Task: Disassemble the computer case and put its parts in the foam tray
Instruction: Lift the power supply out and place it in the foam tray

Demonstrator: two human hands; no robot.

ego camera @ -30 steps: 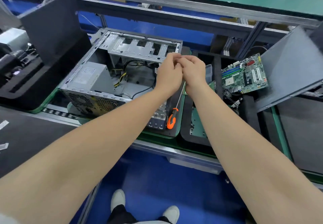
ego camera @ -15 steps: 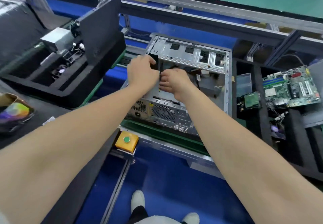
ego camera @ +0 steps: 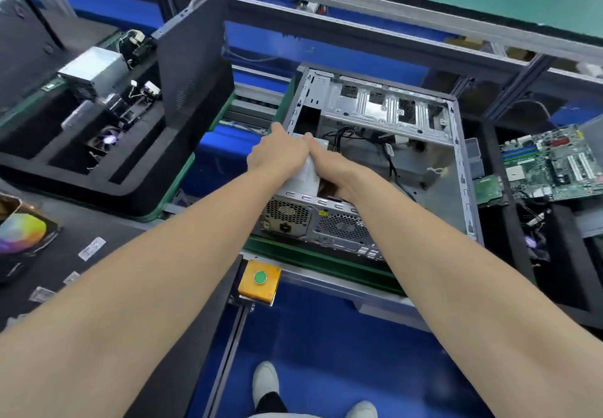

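Between gripping hands [ego camera: 277, 156], power supply [ego camera: 301, 181].

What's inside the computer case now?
Power supply in the near-left corner, gripped by left hand and right hand; black cables across the floor; drive cage at the far end. Under the hands and supply: hidden.

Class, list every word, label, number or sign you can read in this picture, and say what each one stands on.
Nothing here can be read.
White label on the power supply: partly covered and blurred.
Yellow sticker on the rear of the computer case: too small.
White stickers on the black table: blurred.
Printing on the motherboard: too small.
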